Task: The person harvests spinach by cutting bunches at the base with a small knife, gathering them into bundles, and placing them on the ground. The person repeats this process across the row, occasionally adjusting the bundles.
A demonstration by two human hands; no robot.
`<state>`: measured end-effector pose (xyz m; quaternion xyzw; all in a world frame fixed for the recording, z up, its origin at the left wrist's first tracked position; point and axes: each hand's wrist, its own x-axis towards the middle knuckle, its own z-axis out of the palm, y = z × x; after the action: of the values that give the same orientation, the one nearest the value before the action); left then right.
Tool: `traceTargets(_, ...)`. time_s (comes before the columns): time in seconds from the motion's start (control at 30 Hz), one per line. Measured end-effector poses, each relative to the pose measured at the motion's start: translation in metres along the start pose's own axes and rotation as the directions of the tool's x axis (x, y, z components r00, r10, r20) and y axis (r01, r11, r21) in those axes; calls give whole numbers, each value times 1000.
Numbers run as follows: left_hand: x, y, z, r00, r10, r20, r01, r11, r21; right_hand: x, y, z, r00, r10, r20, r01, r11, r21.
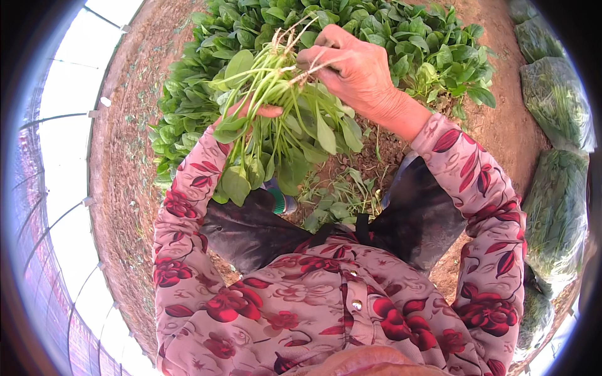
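My left hand (251, 110) is wrapped around the stems of a bunch of uprooted spinach-like greens (282, 101), partly hidden by the leaves. The root ends point away from me and the broad leaves hang back towards my lap. At the bunch's root end, my right hand (355, 70) pinches thin pale roots (312, 70) between thumb and fingers. Soil darkens those fingertips. Just beyond both hands grows a dense bed of the same leafy greens (338, 14).
Loose leaves and stems (341, 202) lie on the soil between my knees. Clear plastic bags packed with greens (555, 211) line the right side. Bare earth (127, 155) runs along the left, beside a ribbed plastic-film wall (61, 155).
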<state>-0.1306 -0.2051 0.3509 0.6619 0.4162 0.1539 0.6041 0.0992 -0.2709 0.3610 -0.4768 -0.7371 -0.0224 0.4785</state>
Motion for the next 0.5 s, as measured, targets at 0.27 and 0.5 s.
traceTargets(0.27, 12, -45, -42, 981, -143, 132, 192, 818, -543, 9, -8, -41, 851, 284, 443, -525, 510, 682)
traceTargets(0.5, 10, -24, -32, 989, -97, 110, 131, 917, -375, -16, 29, -14, 973, 173, 156, -154, 980, -122)
